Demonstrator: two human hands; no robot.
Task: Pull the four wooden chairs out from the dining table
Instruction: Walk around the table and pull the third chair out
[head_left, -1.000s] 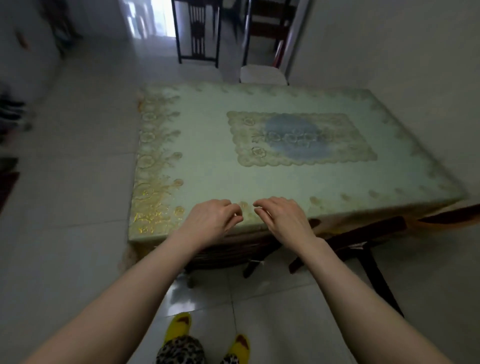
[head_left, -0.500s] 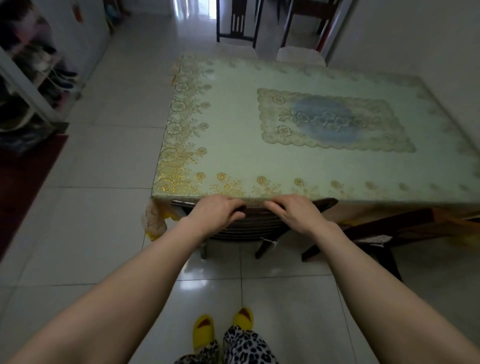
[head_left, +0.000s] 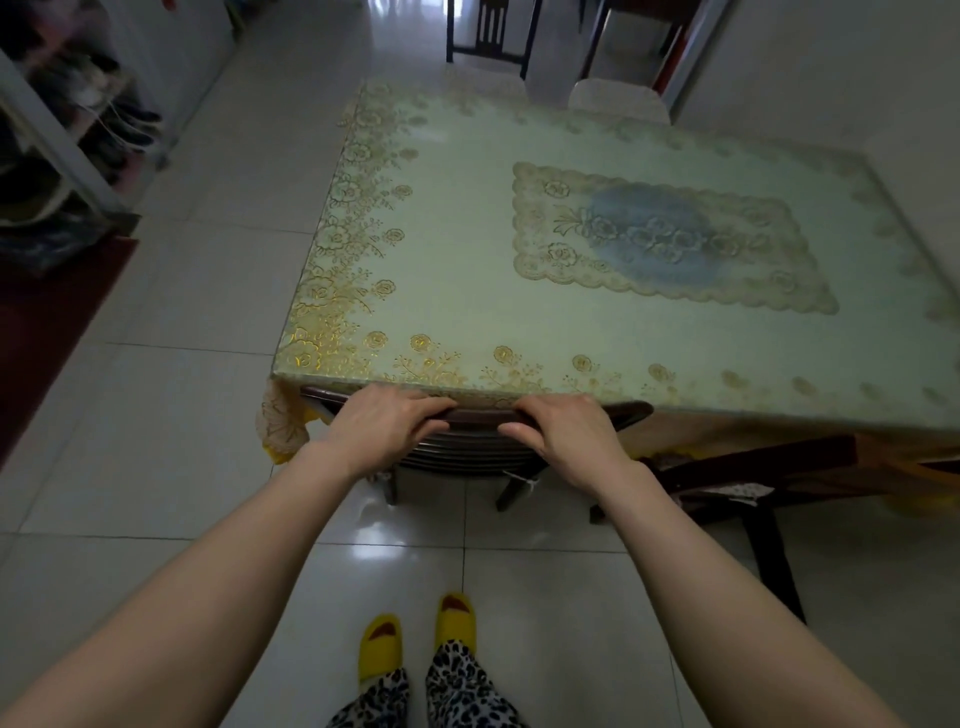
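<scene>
A dining table (head_left: 467, 291) with a pale green and gold floral cloth fills the middle. Under its near edge stands a dark wooden chair (head_left: 475, 415), only its top rail, slats and two legs showing. My left hand (head_left: 387, 423) and my right hand (head_left: 563, 434) both grip that top rail, fingers curled over it. A second dark wooden chair (head_left: 753, 467) sits tucked under the near edge to the right. At the far edge two pale chair backs (head_left: 618, 98) (head_left: 485, 83) rise just above the tabletop.
White tiled floor (head_left: 208, 415) lies open to the left and behind me. A shoe rack (head_left: 67, 156) and a dark red mat (head_left: 47, 332) are at the left. Another dark chair (head_left: 488, 31) stands beyond the table. A white wall (head_left: 831, 67) runs along the right.
My hands have dropped from the tabletop's near edge onto the chair's top rail and closed on it. The view has shifted left and a little back.
</scene>
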